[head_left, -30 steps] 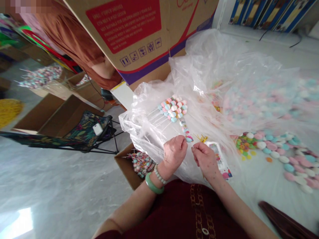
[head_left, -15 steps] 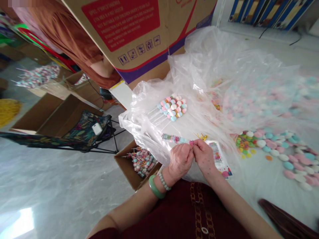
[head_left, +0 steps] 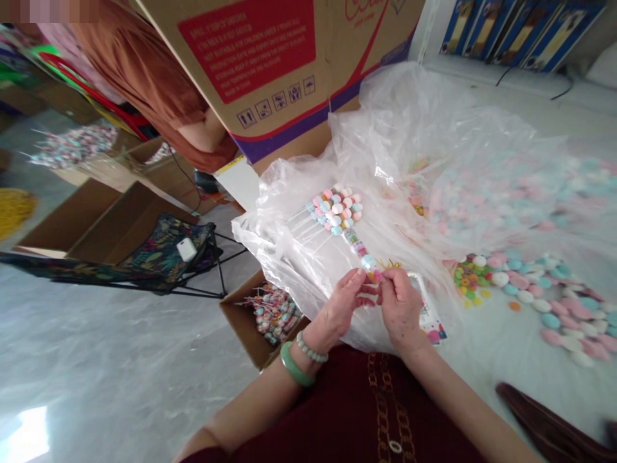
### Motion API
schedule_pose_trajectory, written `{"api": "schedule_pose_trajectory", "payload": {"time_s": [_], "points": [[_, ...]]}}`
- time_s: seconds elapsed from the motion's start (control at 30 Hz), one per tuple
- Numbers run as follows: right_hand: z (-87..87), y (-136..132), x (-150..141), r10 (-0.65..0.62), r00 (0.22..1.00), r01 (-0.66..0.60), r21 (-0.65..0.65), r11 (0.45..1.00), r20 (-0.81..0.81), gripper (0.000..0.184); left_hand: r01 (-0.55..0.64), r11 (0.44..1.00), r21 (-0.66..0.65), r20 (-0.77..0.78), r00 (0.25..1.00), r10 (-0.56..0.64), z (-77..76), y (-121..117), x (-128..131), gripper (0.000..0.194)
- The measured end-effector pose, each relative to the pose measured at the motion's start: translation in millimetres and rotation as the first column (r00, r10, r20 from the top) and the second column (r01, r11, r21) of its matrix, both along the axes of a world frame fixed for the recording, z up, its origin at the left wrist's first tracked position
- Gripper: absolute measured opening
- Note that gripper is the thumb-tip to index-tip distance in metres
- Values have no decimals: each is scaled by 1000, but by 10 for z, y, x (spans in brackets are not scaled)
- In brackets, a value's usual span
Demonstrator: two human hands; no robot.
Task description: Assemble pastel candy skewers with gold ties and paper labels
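We've left hand (head_left: 343,299) and right hand (head_left: 401,308) pinching one bagged marshmallow skewer (head_left: 357,247); unbagged skewers (head_left: 337,209) left, boxed skewers (head_left: 274,314) look done.

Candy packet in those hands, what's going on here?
The right hand pinches the near end of a slim candy packet, with the left hand at that same end, its grip unclear. Beyond, bunched candy skewers lie on clear plastic. Loose pastel candies spread to the right; an open cardboard box of candies on sticks sits lower left.
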State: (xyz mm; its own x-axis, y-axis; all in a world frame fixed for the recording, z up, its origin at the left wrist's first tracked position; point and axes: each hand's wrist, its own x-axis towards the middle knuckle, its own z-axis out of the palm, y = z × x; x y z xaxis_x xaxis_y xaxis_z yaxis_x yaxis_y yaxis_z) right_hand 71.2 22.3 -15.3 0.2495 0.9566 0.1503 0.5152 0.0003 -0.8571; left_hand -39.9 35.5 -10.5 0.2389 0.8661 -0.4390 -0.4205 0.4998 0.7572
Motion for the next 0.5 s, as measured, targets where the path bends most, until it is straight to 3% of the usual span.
{"api": "schedule_pose_trajectory", "payload": {"time_s": [0.1, 0.2, 0.27, 0.37, 0.43, 0.5], "points": [[31, -17, -85, 75, 995, -73, 29, 997, -66, 17, 36, 987, -155, 282, 959, 9, -26, 60, 5, 29], [51, -46, -119, 128, 983, -142, -101, 985, -131, 19, 29, 979, -200, 301, 953, 33, -38, 116, 5, 23], [70, -76, -114, 177, 984, -180, -163, 970, -31, 20, -56, 980, -193, 248, 963, 104, -34, 137, -10, 19], [106, -102, -118, 224, 950, -206, -102, 973, 219, 25, -205, 963, -176, 167, 958, 234, -25, 138, -37, 17], [121, -85, -137, 208, 922, -189, -91, 978, 325, 35, -177, 968, -180, 161, 965, 207, -25, 117, -41, 22], [124, -44, -158, 183, 913, -137, -149, 979, 365, 34, -110, 976, -187, 204, 968, 148, -36, 79, -34, 29]]}}
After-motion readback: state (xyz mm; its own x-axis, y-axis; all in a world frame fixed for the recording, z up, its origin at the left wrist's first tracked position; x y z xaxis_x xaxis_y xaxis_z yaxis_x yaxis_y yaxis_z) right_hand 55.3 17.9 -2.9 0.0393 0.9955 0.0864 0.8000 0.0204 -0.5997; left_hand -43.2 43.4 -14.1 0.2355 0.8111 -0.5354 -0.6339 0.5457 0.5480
